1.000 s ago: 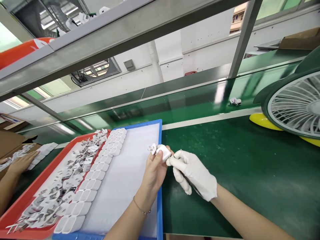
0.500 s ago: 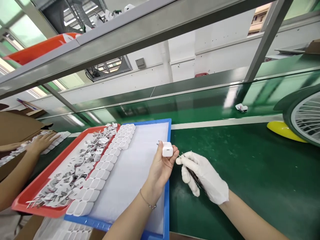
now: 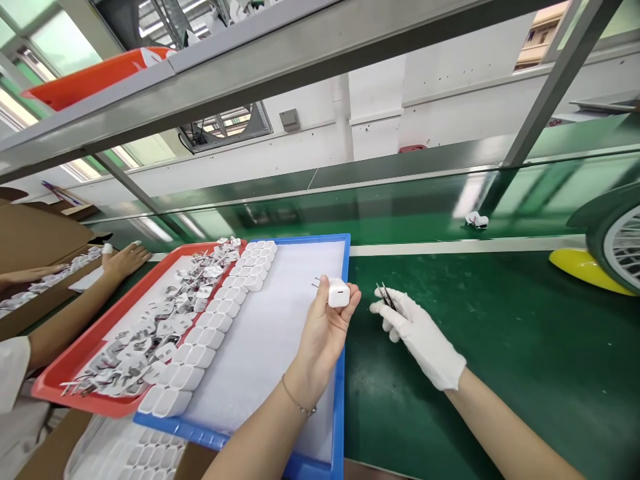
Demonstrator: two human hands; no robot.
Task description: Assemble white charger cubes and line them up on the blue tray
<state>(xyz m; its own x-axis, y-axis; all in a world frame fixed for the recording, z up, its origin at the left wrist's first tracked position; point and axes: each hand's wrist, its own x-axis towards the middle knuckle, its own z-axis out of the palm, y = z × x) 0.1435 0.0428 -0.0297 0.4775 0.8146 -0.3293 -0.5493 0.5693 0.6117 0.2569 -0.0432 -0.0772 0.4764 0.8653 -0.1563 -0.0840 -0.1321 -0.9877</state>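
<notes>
Between the thumb and fingers of my left hand (image 3: 327, 317) is a white charger plug (image 3: 339, 293), its port side facing me and its metal prongs pointing left. That hand is above the right part of a blue tray (image 3: 338, 400). To its right, my right hand (image 3: 417, 330), in a white glove, grips dark tweezers (image 3: 387, 297) whose tips point up and left, apart from the plug. White charger housings (image 3: 187, 377) stand in rows along the tray's left side.
A red tray (image 3: 55, 383) heaped with white parts and wires lies left of the blue tray. A co-worker's arm (image 3: 85, 310) reaches over a cardboard box (image 3: 40, 233) there. One white piece (image 3: 477, 220) lies on the green ledge. At right is a wheeled fan-like object (image 3: 620, 240).
My right hand has drawn away from the plug, and the tweezers now point more upward. The left hand still holds the plug. The co-worker's hand has shifted right.
</notes>
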